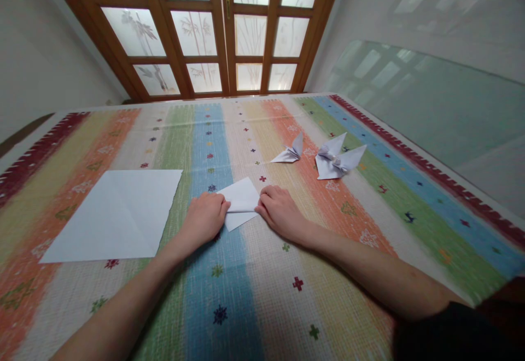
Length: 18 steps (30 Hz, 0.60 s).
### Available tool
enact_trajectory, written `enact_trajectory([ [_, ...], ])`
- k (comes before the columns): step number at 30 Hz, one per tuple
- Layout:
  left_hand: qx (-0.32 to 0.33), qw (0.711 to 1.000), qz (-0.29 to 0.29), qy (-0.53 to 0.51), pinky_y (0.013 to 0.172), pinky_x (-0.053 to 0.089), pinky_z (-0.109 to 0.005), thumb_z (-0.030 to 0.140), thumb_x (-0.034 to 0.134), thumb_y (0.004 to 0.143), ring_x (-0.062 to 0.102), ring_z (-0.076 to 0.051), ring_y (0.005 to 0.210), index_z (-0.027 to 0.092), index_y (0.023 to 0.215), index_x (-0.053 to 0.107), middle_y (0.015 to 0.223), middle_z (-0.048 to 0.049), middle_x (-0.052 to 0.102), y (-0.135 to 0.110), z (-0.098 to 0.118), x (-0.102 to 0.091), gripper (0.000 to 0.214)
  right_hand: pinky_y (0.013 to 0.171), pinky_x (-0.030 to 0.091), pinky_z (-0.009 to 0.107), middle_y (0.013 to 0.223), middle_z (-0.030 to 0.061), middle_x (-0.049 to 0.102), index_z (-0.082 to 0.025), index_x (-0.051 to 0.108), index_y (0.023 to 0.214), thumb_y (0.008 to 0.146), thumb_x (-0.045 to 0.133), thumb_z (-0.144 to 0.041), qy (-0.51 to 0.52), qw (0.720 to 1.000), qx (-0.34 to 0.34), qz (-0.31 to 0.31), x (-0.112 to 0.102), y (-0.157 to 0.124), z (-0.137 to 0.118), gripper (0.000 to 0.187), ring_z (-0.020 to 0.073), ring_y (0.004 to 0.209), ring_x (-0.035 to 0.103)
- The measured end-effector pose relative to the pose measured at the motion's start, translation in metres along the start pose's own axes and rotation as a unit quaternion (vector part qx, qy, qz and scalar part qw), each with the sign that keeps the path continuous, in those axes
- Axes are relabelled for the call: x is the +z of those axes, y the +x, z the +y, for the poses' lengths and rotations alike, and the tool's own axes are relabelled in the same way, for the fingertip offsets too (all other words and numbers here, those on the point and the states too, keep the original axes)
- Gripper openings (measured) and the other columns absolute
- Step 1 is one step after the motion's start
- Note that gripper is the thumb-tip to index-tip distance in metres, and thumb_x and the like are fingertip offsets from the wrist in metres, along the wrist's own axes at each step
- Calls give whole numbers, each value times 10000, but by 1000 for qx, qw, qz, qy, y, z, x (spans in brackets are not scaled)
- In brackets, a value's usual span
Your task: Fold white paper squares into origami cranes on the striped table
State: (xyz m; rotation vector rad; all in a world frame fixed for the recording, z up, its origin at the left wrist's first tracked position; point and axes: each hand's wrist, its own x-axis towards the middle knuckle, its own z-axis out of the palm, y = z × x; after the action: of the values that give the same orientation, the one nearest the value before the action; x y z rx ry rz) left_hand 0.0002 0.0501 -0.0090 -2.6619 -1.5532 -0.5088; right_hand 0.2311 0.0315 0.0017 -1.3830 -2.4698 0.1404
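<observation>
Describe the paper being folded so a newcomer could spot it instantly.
Start at the striped tablecloth and find its blue stripe near the middle. There a small folded sheet lies, gripped by the left hand and right hand. Unlike the big flat sheet to its left and the two paper birds beyond, it is part folded and held.

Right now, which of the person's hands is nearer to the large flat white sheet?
Left. The left hand lies just right of the large sheet, resting on the small folded paper; the right hand is farther right, on that paper's other side.
</observation>
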Motion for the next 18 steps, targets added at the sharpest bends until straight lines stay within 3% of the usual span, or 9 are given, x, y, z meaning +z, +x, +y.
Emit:
enact_trajectory([
  [5, -18, 998, -20, -57, 512, 296, -271, 330, 502, 919, 516, -166, 548, 194, 630, 569, 602, -23, 602, 1, 1, -9, 327, 784, 361, 365, 987, 109, 612, -135, 630, 863, 940, 563, -243, -8, 999, 19, -30, -2, 4, -3, 149, 234, 913, 515],
  [8, -60, 990, -64, -108, 586, 350, -279, 386, 619, 846, 546, -181, 644, 187, 675, 595, 688, -24, 624, -3, 6, -19, 263, 793, 359, 363, 1002, 107, 611, -135, 628, 879, 947, 550, -250, 2, 999, 19, -29, -2, 3, -1, 154, 235, 925, 515],
  [11, -88, 982, -89, -142, 684, 372, -302, 337, 654, 819, 557, -194, 740, 182, 663, 595, 731, -28, 630, -6, 11, -25, 227, 816, 357, 351, 1004, 92, 605, -147, 620, 880, 938, 572, -283, 38, 999, 3, -20, -2, 0, 4, 155, 222, 931, 511],
  [18, -103, 980, -139, -95, 695, 335, -326, 337, 556, 882, 543, -221, 775, 186, 669, 574, 729, -39, 622, -3, 16, -27, 262, 838, 353, 350, 1002, 92, 610, -147, 622, 872, 927, 597, -276, 39, 999, -6, -14, -4, -4, 8, 143, 221, 935, 508],
])
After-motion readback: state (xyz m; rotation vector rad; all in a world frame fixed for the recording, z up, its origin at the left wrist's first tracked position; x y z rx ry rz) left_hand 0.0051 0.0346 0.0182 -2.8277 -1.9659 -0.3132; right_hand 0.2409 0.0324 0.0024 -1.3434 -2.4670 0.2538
